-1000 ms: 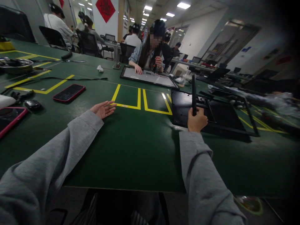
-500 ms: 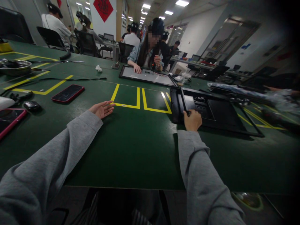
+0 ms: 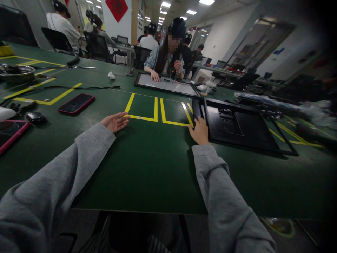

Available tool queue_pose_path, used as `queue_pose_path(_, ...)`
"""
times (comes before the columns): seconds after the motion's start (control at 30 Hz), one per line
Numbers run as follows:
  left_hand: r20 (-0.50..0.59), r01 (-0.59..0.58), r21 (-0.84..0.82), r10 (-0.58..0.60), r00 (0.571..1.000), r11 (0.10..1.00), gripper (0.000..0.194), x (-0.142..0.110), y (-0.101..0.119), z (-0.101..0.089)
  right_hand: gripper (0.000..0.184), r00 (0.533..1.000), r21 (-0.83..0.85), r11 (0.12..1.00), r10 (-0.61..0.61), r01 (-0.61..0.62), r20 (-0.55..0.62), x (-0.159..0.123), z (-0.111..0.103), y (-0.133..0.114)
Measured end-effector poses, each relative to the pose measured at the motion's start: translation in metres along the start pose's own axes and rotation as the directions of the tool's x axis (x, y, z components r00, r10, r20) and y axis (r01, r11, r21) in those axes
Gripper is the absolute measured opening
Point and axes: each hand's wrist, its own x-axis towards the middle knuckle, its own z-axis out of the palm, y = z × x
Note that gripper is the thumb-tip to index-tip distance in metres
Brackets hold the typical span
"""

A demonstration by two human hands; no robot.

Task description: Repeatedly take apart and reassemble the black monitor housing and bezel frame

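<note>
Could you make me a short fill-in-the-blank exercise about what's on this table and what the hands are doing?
1. The strips of tape stuck on the green table are ____ in colour.
2. The left hand is open and holds ____.
3. Seen from the wearer's seat, the black frame lies to the ____ of the left hand.
4. The sleeves on the wearer's arms are ____ in colour.

Missing words: yellow; nothing; right; grey.
</note>
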Motion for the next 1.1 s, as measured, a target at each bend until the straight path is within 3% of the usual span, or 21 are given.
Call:
queue_pose_path(0.17,-0.014,0.021,-0.041,-0.022,1.0,0.999,0.046,-0.001,0.001,0.003,0.062,0.997,0.181,0.982,0.036,-0.047,0.063,0.005,0.005,0.003)
queue_pose_path(0.3,0.0,0.025,-0.038,-0.026,1.0,0.999,0.041,0.0,0.0,0.002,0.061,0.989,0.241,0.967,0.052,-0.085,0.141,0.006,-0.003,-0.027)
queue_pose_path(0.4,0.019,0.006,-0.015,-0.006,1.0,1.0,0.042,0.001,0.0,0.002,0.06,0.974,0.294,0.955,-0.04,-0.029,0.224,-0.004,-0.007,-0.084)
queue_pose_path(0.5,0.003,0.003,-0.025,-0.003,1.0,1.0,0.041,0.001,0.0,0.003,0.068,0.933,0.367,0.929,-0.165,0.039,0.319,-0.03,-0.014,-0.164)
queue_pose_path(0.57,-0.023,-0.016,-0.029,0.015,1.0,0.999,0.039,0.001,0.0,0.004,0.077,0.897,0.421,0.903,-0.249,0.079,0.366,-0.054,-0.022,-0.22)
queue_pose_path(0.63,-0.056,-0.066,0.001,0.066,0.996,0.998,0.037,0.002,-0.001,0.005,0.08,0.83,0.535,0.832,-0.398,0.146,0.392,-0.077,-0.036,-0.268)
queue_pose_path(0.67,-0.079,-0.1,0.038,0.102,0.992,0.994,0.036,0.003,-0.001,0.005,0.081,0.792,0.595,0.78,-0.481,0.192,0.376,-0.087,-0.044,-0.286)
queue_pose_path(0.73,-0.118,-0.172,0.15,0.19,0.975,0.974,0.033,0.005,-0.003,0.004,0.078,0.774,0.672,0.684,-0.577,0.284,0.26,-0.102,-0.062,-0.309)
queue_pose_path(0.8,-0.124,-0.231,0.28,0.274,0.954,0.932,0.034,0.009,-0.006,0.001,0.074,0.787,0.697,0.62,-0.603,0.36,0.13,-0.109,-0.077,-0.314)
queue_pose_path(0.9,-0.138,-0.294,0.444,0.389,0.911,0.846,0.052,0.015,-0.009,-0.005,0.066,0.84,0.686,0.613,-0.543,0.391,0.007,-0.104,-0.086,-0.295)
queue_pose_path(1.0,-0.161,-0.278,0.56,0.432,0.888,0.78,0.076,0.019,-0.006,-0.015,0.059,0.921,0.652,0.683,-0.383,0.331,-0.067,-0.087,-0.08,-0.248)
queue_pose_path(1.1,0.001,-0.287,0.656,0.379,0.925,0.698,0.08,0.015,0.004,-0.029,0.052,0.969,0.6,0.761,-0.185,0.248,-0.166,-0.062,-0.07,-0.181)
